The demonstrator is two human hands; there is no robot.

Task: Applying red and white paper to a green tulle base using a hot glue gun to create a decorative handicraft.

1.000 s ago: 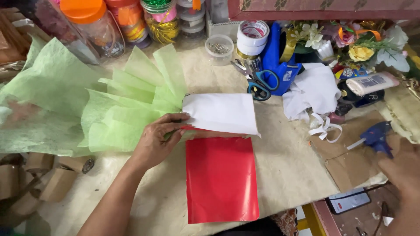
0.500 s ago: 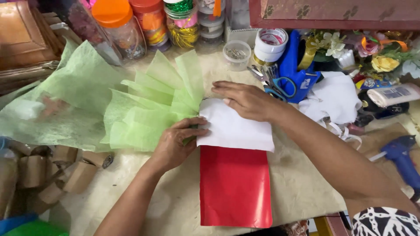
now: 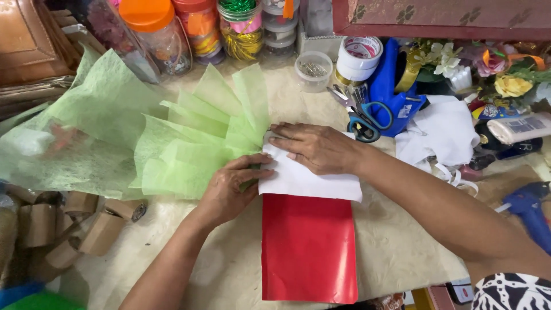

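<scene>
Pleated fan of pale green tissue paper [image 3: 195, 149], spread on the cream paper-covered worktable [image 3: 402, 241], left of centre; narrow gathered end tucked under the white paper sheet [image 3: 310, 181]. Larger loose sheet of the same green tissue [image 3: 74, 132] behind it, running off the left edge.

Glossy red rectangular sheet [image 3: 308, 247] below the white one, upper edge covered by it, long side toward the near table edge.

Right hand [image 3: 315, 148] flat, palm down, fingers together, pressing the white sheet's upper left part. Left hand [image 3: 232, 186] pinching the gathered end of the green fan, thumb touching the white sheet's left edge.

Back row: clear plastic jar with orange lid [image 3: 152, 34], further jars holding gold and green trim, labels unreadable. Stacked rolls of white tape [image 3: 359, 57], small round clear tub [image 3: 313, 70]. Blue-handled scissors [image 3: 370, 120] just right of the right hand. Crumpled white cloth [image 3: 442, 132], artificial flowers [image 3: 508, 83], blue glue gun [image 3: 531, 212] cut off at right. Cardboard tubes [image 3: 86, 221] at lower left, partly hidden.

Against half a second ago: right hand lower and further onto the white sheet; left hand much as it was; papers unshifted.
</scene>
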